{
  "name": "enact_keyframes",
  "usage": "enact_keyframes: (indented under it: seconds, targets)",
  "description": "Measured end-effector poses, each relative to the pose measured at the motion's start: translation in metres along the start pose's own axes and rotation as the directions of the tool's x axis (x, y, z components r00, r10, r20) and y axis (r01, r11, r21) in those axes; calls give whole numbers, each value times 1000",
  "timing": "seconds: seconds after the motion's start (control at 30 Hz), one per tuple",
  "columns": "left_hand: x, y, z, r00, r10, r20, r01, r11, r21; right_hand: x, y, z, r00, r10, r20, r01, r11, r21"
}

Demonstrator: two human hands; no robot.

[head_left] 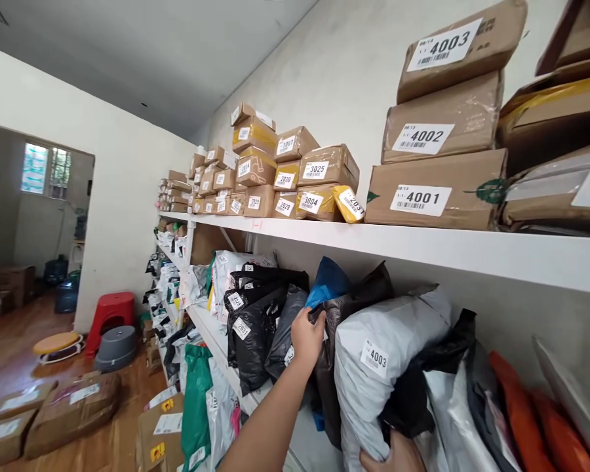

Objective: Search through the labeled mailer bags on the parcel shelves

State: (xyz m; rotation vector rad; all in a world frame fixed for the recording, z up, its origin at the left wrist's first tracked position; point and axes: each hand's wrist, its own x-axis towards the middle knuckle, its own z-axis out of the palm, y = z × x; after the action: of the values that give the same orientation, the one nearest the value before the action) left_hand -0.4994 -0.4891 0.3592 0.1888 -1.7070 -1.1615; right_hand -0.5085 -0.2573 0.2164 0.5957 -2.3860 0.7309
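Note:
My left hand [307,337] reaches up to the middle shelf and pinches the blue plastic parcel [327,283], which is wedged between black and dark grey mailer bags [255,321]. My right hand [396,453] shows at the bottom edge, pressed under a big light grey bag labelled 4003 [381,364], gripping its lower end. That bag stands upright among the other soft parcels on the shelf.
The white top shelf [423,246] carries numbered cardboard boxes, such as 4001 [435,190] and 3025 [327,167]. Orange bags [526,413] lie at the right. On the wooden floor are boxes [71,406], a red stool [109,314] and a grey tub [115,347].

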Motion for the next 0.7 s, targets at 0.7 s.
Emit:
enact_keyframes:
  seconds: [0.7]
  targets:
    - [-108, -43, -14, 937, -46, -347, 91, 989, 115, -51, -38, -24, 998, -49, -36, 52, 993, 105]
